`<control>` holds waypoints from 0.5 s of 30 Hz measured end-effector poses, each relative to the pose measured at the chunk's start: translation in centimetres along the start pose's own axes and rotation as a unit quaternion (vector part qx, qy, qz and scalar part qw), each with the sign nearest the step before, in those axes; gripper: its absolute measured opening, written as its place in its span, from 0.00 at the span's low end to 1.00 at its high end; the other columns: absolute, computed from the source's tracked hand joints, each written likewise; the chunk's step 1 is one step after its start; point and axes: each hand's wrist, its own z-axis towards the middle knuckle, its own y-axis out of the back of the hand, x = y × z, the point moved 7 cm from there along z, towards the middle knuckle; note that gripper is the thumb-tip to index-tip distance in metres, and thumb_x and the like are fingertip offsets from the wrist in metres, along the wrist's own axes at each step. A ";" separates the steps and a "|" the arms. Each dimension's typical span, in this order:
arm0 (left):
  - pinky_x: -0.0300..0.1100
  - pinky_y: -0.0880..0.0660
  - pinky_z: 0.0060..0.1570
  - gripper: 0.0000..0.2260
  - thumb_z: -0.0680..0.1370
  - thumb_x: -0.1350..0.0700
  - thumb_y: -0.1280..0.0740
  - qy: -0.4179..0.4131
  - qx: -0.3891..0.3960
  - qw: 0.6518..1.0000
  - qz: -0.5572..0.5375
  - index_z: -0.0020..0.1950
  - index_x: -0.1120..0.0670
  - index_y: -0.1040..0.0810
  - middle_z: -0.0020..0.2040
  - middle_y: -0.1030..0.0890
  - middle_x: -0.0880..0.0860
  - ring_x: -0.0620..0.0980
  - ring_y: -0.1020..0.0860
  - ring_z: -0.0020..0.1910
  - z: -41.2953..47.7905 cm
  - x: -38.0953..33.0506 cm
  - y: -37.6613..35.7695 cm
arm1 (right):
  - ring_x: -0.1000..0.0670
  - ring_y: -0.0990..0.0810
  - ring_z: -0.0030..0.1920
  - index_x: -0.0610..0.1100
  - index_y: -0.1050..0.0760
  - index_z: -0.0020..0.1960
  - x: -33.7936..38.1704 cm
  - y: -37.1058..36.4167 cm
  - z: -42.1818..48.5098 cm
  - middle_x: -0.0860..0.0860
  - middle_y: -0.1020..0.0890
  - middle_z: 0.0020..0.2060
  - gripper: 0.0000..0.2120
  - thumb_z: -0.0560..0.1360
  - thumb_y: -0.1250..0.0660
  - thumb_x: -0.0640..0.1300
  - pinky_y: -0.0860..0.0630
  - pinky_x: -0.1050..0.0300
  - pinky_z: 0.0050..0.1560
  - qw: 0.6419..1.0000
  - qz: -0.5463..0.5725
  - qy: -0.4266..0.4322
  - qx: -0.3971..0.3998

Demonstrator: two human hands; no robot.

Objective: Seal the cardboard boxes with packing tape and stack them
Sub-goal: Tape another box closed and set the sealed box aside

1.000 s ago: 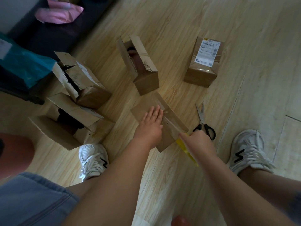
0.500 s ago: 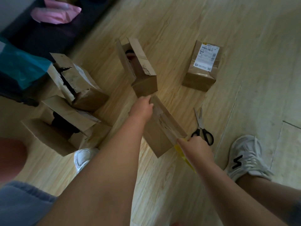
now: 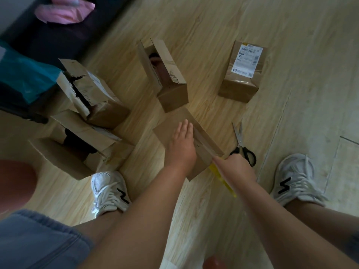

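I see the cardboard box (image 3: 169,133) lying on the floor (image 3: 213,26), flaps closed, with the left hand (image 3: 181,147) pressed flat on its top, fingers (image 3: 184,129) straight and together. The right hand (image 3: 236,166) sits at the box's near corner, fingers curled round the yellow tape (image 3: 222,178). Scissors (image 3: 241,146) lie just right of the box; three open boxes (image 3: 172,92) and one closed labelled box (image 3: 240,90) stand beyond.
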 end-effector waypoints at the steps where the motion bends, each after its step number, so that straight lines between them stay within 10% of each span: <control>1: 0.43 0.59 0.76 0.24 0.86 0.57 0.53 -0.001 0.018 1.000 0.005 0.81 0.55 0.55 0.81 0.58 0.50 0.47 0.61 0.80 -0.9 0.0 -0.6 | 0.48 0.29 0.28 0.43 0.31 0.33 0.0 0.0 0.0 0.50 0.28 0.27 0.21 0.76 0.37 0.57 0.35 0.58 0.31 1.000 -0.001 0.001 0.000; 15: 0.43 0.67 0.76 0.27 0.84 0.54 0.55 -0.077 0.064 0.990 0.097 0.80 0.55 0.64 0.80 0.65 0.52 0.48 0.65 0.79 -2.7 -0.6 -2.3 | 0.47 0.23 0.33 0.41 0.25 0.38 0.2 0.0 0.2 0.48 0.21 0.32 0.22 0.78 0.39 0.58 0.33 0.57 0.32 1.000 -0.008 0.003 0.003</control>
